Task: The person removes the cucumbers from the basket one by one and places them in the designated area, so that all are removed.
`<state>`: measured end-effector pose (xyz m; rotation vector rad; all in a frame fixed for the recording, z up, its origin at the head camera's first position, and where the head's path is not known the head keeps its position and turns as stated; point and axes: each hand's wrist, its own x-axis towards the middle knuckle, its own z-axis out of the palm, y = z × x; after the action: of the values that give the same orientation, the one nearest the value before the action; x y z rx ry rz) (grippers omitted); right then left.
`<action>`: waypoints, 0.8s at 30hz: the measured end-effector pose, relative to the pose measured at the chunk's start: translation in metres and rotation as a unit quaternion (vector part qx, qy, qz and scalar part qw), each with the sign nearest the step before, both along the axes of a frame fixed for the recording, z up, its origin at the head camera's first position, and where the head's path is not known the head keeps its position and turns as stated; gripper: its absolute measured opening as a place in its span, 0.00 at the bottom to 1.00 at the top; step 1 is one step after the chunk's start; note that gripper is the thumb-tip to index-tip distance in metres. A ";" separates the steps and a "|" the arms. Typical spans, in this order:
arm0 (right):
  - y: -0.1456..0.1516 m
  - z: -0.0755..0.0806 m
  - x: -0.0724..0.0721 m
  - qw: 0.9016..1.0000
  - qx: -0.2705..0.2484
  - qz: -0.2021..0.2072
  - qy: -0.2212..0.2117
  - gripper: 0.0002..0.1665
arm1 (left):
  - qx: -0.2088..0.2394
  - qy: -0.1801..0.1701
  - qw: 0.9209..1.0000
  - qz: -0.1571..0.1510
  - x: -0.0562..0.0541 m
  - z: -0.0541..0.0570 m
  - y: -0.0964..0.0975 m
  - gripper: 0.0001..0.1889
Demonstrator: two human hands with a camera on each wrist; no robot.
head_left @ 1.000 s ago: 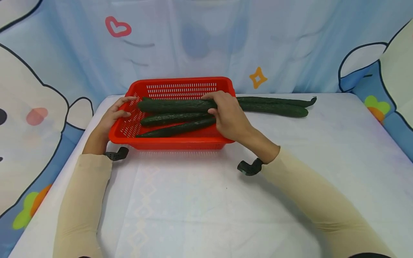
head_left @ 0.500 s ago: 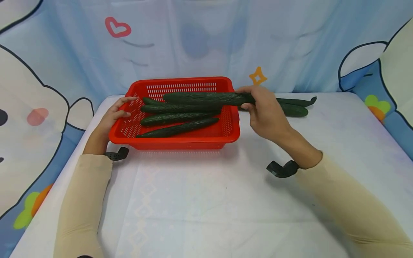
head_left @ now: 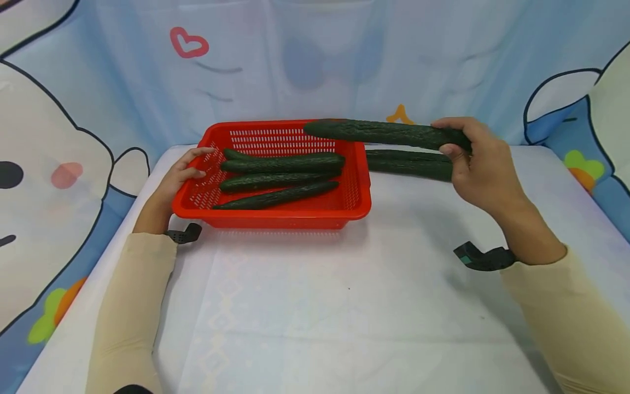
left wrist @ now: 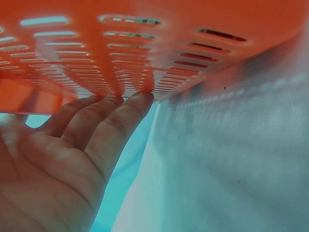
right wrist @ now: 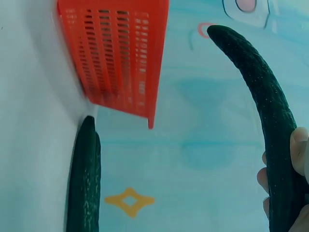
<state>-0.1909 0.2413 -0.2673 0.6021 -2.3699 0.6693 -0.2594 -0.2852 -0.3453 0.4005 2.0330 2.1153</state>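
Note:
My right hand point(head_left: 487, 167) grips a long dark green cucumber point(head_left: 379, 132) near its right end. It is held in the air, and its left tip is over the back right of the red plastic basket point(head_left: 280, 222). In the right wrist view this cucumber point(right wrist: 268, 101) looks curved, with thumb and fingers around it. My left hand point(head_left: 169, 183) holds the basket's left end, two digits over the rim. The left wrist view has several fingers point(left wrist: 116, 125) against the slotted outside of the basket. Several cucumbers point(head_left: 283, 164) lie inside, roughly parallel.
To the right of the basket, two cucumbers point(head_left: 408, 166) lie side by side on the white tablecloth point(head_left: 315, 306); my right hand hides their right ends. A blue printed curtain point(head_left: 325, 65) hangs right behind the table.
My right hand has lifted the cucumber from among those in the basket and carried it rightward and up, past the basket's right end. My left hand stays on the basket.

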 end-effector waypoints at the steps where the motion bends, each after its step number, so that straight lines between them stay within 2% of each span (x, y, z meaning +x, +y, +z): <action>1: 0.004 -0.001 0.000 1.000 -0.004 -0.007 -0.004 0.22 | 0.001 0.001 1.000 -0.001 0.000 0.000 0.000 0.26; 4: 0.011 -0.003 0.000 1.000 -0.015 -0.018 -0.011 0.23 | 0.003 -0.004 1.000 -0.001 -0.002 -0.001 0.001 0.26; 12: 0.018 -0.006 -0.007 1.000 -0.019 -0.016 -0.014 0.22 | -0.006 -0.006 1.000 0.009 -0.002 0.000 0.001 0.27; 17: 0.030 -0.006 -0.011 0.997 -0.012 -0.047 -0.054 0.23 | -0.025 -0.010 0.999 0.021 -0.001 0.001 0.000 0.27; 24: 0.058 -0.009 -0.020 0.992 -0.006 -0.084 -0.096 0.23 | -0.019 -0.030 0.999 0.030 0.000 0.001 0.001 0.28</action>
<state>-0.2111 0.2990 -0.2761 0.3401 -2.5567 0.6916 -0.2596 -0.2840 -0.3441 0.2695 2.0729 2.0937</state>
